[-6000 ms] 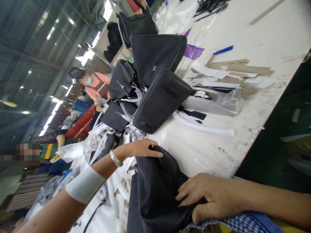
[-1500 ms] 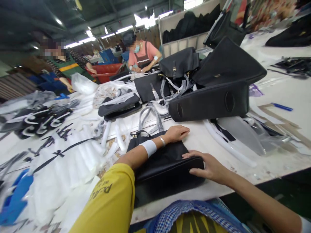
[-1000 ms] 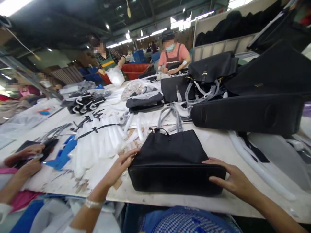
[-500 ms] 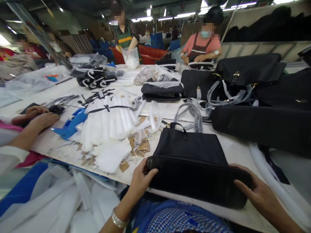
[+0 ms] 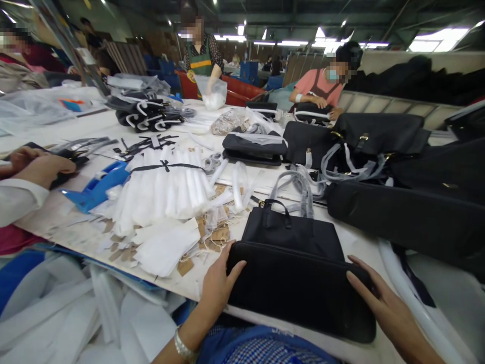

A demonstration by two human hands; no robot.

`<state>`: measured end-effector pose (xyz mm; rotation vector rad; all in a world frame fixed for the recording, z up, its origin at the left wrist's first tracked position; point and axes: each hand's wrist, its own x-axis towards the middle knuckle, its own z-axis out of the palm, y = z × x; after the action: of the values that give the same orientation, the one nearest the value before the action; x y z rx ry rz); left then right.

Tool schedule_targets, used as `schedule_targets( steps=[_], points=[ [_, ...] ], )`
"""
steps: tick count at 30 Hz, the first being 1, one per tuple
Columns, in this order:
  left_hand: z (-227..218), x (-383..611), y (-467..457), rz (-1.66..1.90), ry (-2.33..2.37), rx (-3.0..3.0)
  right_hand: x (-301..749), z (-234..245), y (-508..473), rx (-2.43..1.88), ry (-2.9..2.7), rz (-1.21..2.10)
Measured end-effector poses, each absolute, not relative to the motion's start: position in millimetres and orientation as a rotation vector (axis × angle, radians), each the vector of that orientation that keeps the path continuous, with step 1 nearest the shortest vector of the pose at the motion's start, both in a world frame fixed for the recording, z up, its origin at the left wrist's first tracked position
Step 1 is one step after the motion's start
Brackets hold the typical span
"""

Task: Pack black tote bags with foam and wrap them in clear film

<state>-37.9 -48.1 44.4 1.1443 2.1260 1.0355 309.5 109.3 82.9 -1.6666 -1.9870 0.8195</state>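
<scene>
A black handbag (image 5: 299,273) lies flat at the near edge of the white table (image 5: 56,136), its base turned toward me and its handle pointing away. My left hand (image 5: 220,278) presses against the left end of the base, fingers wrapped onto it. My right hand (image 5: 375,303) holds the right end, fingers lying along the base. The bag's base sits partly over the table edge, above my blue checked apron (image 5: 265,349).
White foam sleeves (image 5: 166,187) and cardboard tags (image 5: 215,235) lie to the left. Several black bags (image 5: 379,136) pile up at the right. A co-worker's hands (image 5: 38,167) rest at far left by a blue tool (image 5: 96,184). Two people work at the far side.
The bag went from my lap onto the table, then slid toward me so its base overhangs the edge. My left hand moved from the bag's top to its left end.
</scene>
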Motion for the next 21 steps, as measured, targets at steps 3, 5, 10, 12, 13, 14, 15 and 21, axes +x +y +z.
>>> schedule_targets(
  steps=[3, 5, 10, 12, 13, 14, 15, 21],
  points=[
    [49.8, -38.4, -47.6, 1.033, 2.270, 1.360, 311.5, 81.8, 114.5, -1.642, -2.047, 0.891],
    [57.3, -37.7, -46.3, 1.034, 2.317, 1.638, 311.9, 88.4, 117.0, -1.636, -2.130, 0.798],
    [76.4, -26.3, -37.6, 0.758, 2.016, 2.264, 284.8, 130.6, 122.8, -1.274, -2.311, 0.378],
    [79.3, -20.2, -32.5, 0.780, 2.036, 2.228, 257.0, 145.8, 131.7, -1.148, -2.407, 0.407],
    [79.7, -17.5, -30.1, 0.819, 2.065, 2.192, 240.4, 150.2, 138.6, -1.102, -2.457, 0.449],
    [79.5, -15.2, -28.0, 0.860, 2.085, 2.165, 222.6, 151.9, 146.9, -1.070, -2.504, 0.487],
    [78.7, -13.4, -26.3, 0.899, 2.105, 2.145, 204.5, 150.9, 156.3, -1.054, -2.543, 0.512],
    [51.8, -18.7, -18.2, 1.069, 2.180, 2.253, 125.4, 116.4, 209.9, -1.317, -2.609, 0.642]
  ],
)
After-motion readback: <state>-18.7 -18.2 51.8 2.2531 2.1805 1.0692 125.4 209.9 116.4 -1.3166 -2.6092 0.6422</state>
